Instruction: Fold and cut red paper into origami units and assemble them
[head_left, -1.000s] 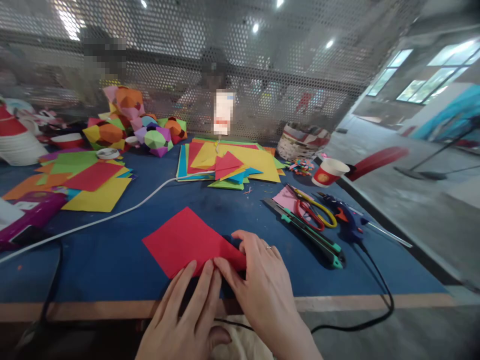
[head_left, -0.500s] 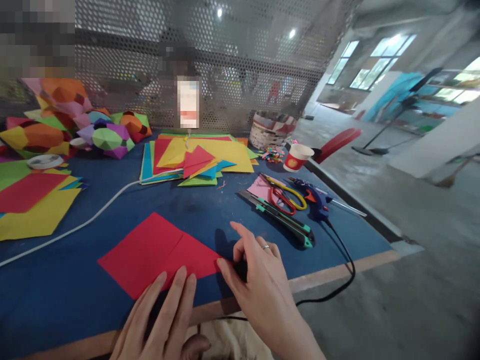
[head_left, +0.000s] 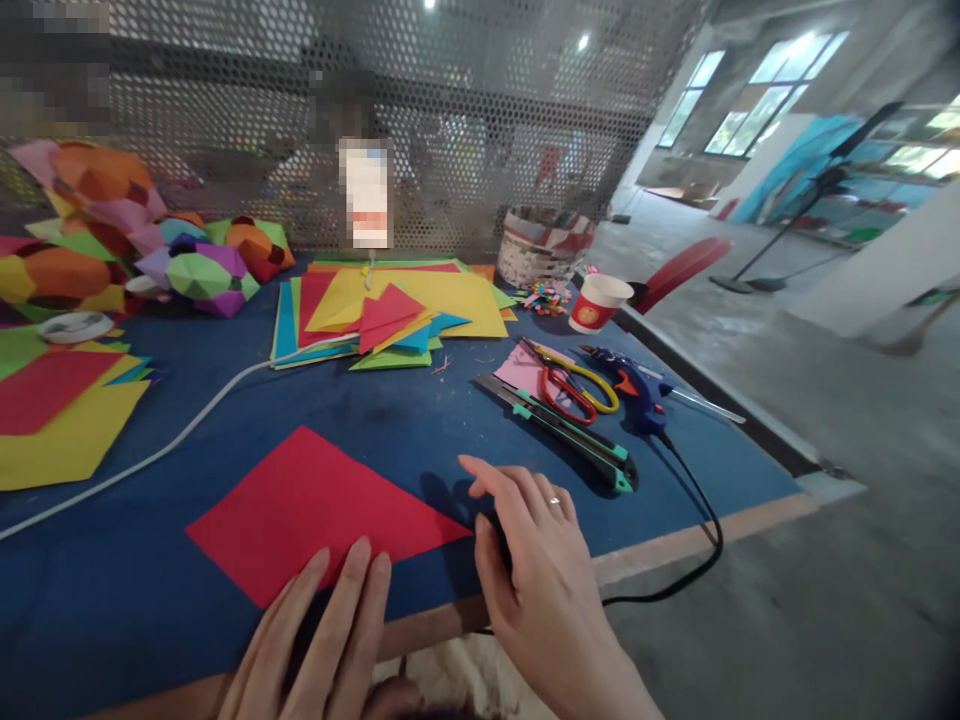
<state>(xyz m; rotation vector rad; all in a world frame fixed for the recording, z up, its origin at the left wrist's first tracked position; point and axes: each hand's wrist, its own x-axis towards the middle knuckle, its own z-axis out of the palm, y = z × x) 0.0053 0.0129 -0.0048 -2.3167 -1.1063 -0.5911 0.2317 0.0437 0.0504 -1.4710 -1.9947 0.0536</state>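
Observation:
A red sheet of paper (head_left: 307,500), folded to a kite shape, lies flat on the blue table (head_left: 390,425) with its narrow tip toward the right. My left hand (head_left: 319,630) rests its outstretched, slightly parted fingertips on the sheet's near edge. Just beyond the tip, my right hand (head_left: 532,570) hovers with fingers curved and apart, holding nothing; a ring is on one finger. A box cutter (head_left: 562,430) with its blade out lies ahead of that hand, beside scissors (head_left: 570,390) with red and yellow handles.
A corded glue gun (head_left: 637,385) lies at the right, near a paper cup (head_left: 598,303) and a woven basket (head_left: 544,245). Colored paper (head_left: 465,300) is stacked at the back. Folded paper balls (head_left: 210,270) sit back left, and a white cable (head_left: 202,412) crosses the table.
My right hand has moved slightly right, off the red paper's tip, and its fingers have loosened. My left hand stays on the near edge. The view has shifted a little.

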